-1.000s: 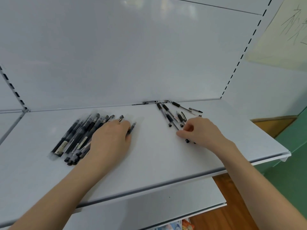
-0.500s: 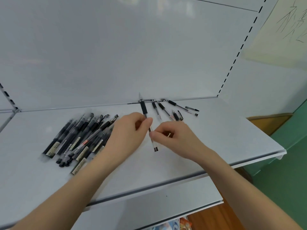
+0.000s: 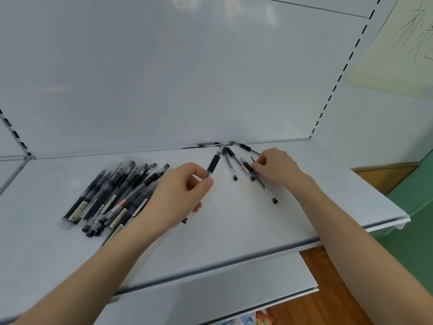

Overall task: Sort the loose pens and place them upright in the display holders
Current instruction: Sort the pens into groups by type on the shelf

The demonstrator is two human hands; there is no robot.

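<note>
Two bare hands work over a white shelf in the head view. The left hand has its thumb and fingers curled and pinches a pen with a black grip. That pen is lifted off the shelf and tilted, with its tip pointing away towards the back panel and its dark rear end showing just below the hand.

The right hand lies further right, with its fingers bent and its fingertips closed on the upper part of a long pen. The rest of that pen runs along the shelf towards the front edge.

Between the two hands a few loose pens lie fanned out flat, their far ends meeting near the seam where the shelf joins the back panel.

To the left of the left hand a pile of pens lies flat on the shelf, roughly side by side and slanted; the left wrist covers its near edge.

Below the front edge a lower shelf shows. At the upper right hangs a sheet of paper with dark scribbles.
</note>
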